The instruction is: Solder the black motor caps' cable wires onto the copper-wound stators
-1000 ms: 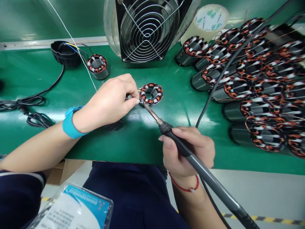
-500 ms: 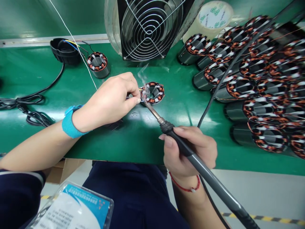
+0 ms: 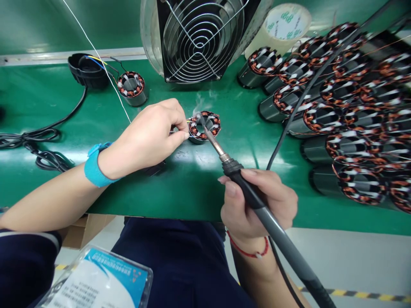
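A small motor stator (image 3: 208,125) with copper windings sits on the green bench (image 3: 96,124). My left hand (image 3: 150,134) is closed in a pinch at the stator's left edge, holding thin wires there. My right hand (image 3: 260,205) grips a grey soldering iron (image 3: 253,199) like a pen. Its metal tip rests over the stator's top, and a wisp of smoke rises from it. A thin solder wire (image 3: 96,47) runs from the upper left down toward my left hand.
A wire-guarded fan (image 3: 201,36) stands right behind the stator. Several more stators (image 3: 340,111) lie stacked on the right, crossed by the iron's black cable. A lone stator (image 3: 131,87), a black holder (image 3: 86,70), and a tape roll (image 3: 284,23) sit at the back.
My right hand has shifted slightly right, and the iron's tip has moved from the stator's left edge onto its top. Smoke appeared half a second ago. My left hand has stayed put.
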`<state>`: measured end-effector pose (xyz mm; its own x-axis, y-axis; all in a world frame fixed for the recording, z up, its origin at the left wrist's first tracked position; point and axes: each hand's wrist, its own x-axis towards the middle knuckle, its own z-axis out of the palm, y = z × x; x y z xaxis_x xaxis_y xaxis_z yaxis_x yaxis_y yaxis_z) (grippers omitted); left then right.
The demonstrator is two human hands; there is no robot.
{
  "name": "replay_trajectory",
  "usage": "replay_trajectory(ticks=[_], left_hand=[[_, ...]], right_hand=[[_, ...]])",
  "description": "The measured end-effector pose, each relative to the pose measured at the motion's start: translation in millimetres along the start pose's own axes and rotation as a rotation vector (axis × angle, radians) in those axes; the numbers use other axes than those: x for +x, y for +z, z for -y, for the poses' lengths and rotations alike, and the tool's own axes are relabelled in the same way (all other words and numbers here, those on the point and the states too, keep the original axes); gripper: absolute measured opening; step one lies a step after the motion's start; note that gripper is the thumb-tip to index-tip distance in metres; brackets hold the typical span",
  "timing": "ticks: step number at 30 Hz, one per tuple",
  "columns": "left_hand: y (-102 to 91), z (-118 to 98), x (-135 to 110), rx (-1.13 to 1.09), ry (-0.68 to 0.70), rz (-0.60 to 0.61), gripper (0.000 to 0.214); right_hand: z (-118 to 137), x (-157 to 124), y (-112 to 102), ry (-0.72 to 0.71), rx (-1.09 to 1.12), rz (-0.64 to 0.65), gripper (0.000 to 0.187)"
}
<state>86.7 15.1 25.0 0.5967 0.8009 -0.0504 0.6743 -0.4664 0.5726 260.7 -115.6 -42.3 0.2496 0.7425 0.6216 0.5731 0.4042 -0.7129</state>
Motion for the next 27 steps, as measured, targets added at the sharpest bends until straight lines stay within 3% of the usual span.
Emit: replay_trajectory(ticks=[3,8,13,17,23,25,27], left_hand=[[0.2,-0.1,0.1,-0.003,0.003,-0.008,0.015],[0.4,-0.1,0.1,-0.020,0.011,-0.024,0.016],[0.2,0.9,-0.9,-0.031,0.033,-0.038,0.017],[1.6,1.3,-1.4,-0.031,0.034,-0.045,0.015],[-0.6,5.4,-1.8,-0.063,0.068,-0.049,0.015],[-5.1,11.6,-2.4,-0.112,0.010,-0.069,0.016],[-11.0,19.1,-3.2,-0.216,-0.108,0.002,0.018]], right_hand=[[-2.2,-3.4,0.7,-0.015,-0.014,0.012,0.034],[-2.4,4.5,3.0,0.036,0.014,0.141,0.049],[0.9,37.3,5.5,0.063,-0.019,0.367,0.039],[0.3,51.1,8.1,0.052,-0.073,0.518,0.044],[-7.3,62.2,18.3,0.074,-0.082,0.450,0.036],[-14.7,67.2,25.8,0.062,-0.083,0.420,0.035],[-23.4,70.5,33.8,0.024,-0.083,0.445,0.033]])
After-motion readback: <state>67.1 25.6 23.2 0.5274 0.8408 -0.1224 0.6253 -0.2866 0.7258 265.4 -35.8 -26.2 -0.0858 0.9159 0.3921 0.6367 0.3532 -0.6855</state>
